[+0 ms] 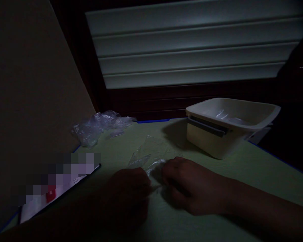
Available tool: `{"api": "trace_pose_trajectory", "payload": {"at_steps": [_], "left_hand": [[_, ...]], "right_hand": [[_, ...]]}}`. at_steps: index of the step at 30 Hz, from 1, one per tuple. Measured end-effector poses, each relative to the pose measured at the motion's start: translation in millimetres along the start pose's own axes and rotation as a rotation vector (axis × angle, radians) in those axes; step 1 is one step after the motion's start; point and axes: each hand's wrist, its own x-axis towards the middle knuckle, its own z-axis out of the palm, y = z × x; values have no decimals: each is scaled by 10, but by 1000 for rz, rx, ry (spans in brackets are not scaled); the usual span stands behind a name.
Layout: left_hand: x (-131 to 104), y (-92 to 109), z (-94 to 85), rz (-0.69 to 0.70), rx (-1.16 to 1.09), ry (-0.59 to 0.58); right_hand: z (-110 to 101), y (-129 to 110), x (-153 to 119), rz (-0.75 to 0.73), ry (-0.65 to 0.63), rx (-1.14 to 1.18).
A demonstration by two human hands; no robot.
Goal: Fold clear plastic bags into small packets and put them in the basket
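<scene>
Between my two hands a clear plastic bag (150, 151) lies on the green tabletop, its far end spread away from me. My left hand (128, 195) is closed at the bag's near left side, in deep shadow. On the near right side, my right hand (189, 185) is closed too, fingertips pinched on the plastic. A thin strip of the film stretches between the fingers of both hands. The dim light hides the exact grip of the fingertips.
A white plastic bin (204, 137) with a grey handle stands at the right back, clear plastic inside it. Crumpled clear bags (96, 126) lie at the back left by the wall. A partly blurred flat screen or board (65, 188) rests at the left. Behind the table (262, 174) is a slatted panel (187, 43).
</scene>
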Motion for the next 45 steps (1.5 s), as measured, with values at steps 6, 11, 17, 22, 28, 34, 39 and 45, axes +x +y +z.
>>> {"api": "trace_pose_trajectory", "payload": {"at_steps": [6, 11, 17, 22, 28, 34, 39, 45], "left_hand": [[9, 5, 21, -20, -11, 18], [17, -34, 55, -18, -16, 27], [48, -29, 48, -85, -89, 70], [32, -36, 92, -46, -29, 118], [21, -5, 52, -2, 22, 119], [-3, 24, 49, -17, 113, 102], [5, 24, 67, 7, 99, 136], [30, 55, 9, 7, 130, 211]], "right_hand": [[5, 11, 6, 4, 9, 21], [15, 3, -2, -6, 20, 0], [20, -6, 1, -11, -1, 28], [21, 5, 3, -19, -15, 8], [25, 11, 16, 28, -15, -21], [22, 13, 33, 69, 7, -7], [27, 12, 40, 92, 7, -7], [67, 23, 29, 135, 28, -72]]}}
